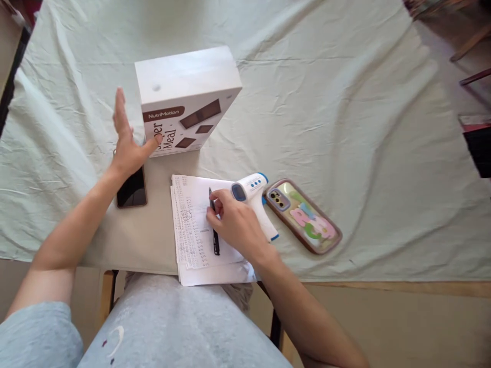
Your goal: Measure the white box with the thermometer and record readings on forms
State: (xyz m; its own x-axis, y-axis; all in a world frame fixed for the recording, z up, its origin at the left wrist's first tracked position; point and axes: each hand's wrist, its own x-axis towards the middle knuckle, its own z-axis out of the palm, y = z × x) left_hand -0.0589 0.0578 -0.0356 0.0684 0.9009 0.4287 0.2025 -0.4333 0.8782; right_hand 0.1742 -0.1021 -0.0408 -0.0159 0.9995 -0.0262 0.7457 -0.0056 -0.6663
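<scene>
My left hand (130,145) is open beside the white NutriMotion box (187,71), its thumb over the lower left of the box's printed front; whether it touches I cannot tell. Below that hand lies a dark phone (132,189), partly hidden by it. My right hand (233,217) is closed with thumb and fingers on a black pen (216,240), which lies along the written sheets of paper (192,220). Just past the right hand rests a white and blue infrared thermometer (251,186), its handle partly covered by the hand.
A phone in a decorated case (305,217) lies right of the thermometer, camera side up. A pale, wrinkled cloth (364,128) covers the table, whose front edge runs close to my lap. Dark furniture (477,138) stands beyond the right side.
</scene>
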